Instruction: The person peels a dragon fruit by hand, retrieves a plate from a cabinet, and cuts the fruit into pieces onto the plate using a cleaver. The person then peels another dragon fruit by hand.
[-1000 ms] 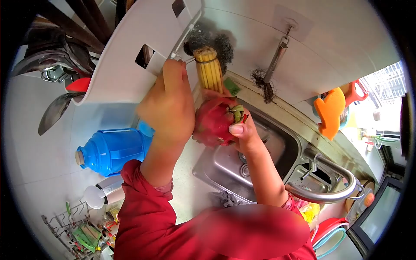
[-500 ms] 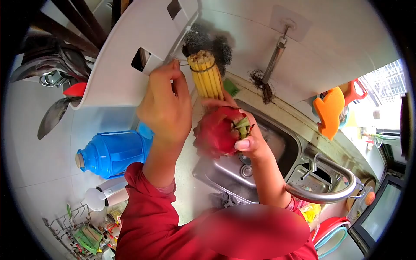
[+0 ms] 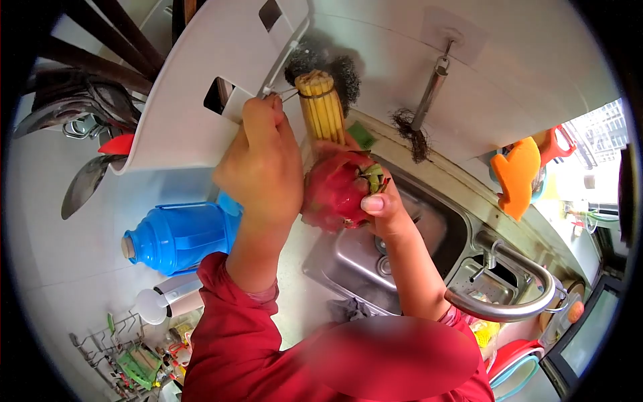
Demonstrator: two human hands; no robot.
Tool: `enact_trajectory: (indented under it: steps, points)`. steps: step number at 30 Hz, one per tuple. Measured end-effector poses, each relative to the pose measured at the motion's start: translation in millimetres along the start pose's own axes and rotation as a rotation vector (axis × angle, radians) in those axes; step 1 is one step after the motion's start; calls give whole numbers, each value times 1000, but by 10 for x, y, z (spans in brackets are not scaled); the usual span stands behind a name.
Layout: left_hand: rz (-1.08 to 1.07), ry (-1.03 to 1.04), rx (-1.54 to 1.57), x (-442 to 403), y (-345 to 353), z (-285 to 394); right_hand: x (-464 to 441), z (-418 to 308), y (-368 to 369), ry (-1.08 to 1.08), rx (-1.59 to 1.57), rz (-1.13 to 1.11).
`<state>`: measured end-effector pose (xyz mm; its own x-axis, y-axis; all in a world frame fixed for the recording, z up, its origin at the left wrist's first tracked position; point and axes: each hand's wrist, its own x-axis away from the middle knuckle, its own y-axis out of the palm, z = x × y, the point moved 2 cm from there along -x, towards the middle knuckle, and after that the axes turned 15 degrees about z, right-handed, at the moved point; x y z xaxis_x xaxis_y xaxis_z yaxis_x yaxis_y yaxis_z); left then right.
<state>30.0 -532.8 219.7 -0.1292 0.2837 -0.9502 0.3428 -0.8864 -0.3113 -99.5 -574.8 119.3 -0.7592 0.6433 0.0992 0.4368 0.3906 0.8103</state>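
Dragon fruit (image 3: 335, 191), red with green tips, sits in the right hand (image 3: 388, 211), whose thumb presses beside the green end; from where I stand it is held up near the corner of the steel sink (image 3: 348, 258); just beyond it rises a bundle of yellow sticks (image 3: 323, 110), cinched by a dark band, and the right fingers reach round behind to its lower end, though I can't tell how firmly they grip it; the left hand (image 3: 268, 157) is curled, its fingertips drawn together at a thin loop (image 3: 290, 93) that runs out from the bundle, seemingly pinching it, beside the white holder (image 3: 181, 120); dark scouring mesh (image 3: 346, 79) hangs on the wall behind the sticks; a blue flask (image 3: 177, 238) stands left of the left forearm; the curved tap (image 3: 502, 311) arches to the right.
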Motion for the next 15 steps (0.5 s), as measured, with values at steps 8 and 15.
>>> enact_trajectory:
  steps: [8,15]
  points:
    - [-568,-261,104,60,-261,28,-31,72,-22,18,51,60]
    - [-445,-766,681,468,-145,-210,29,186,-216,92,197,47]
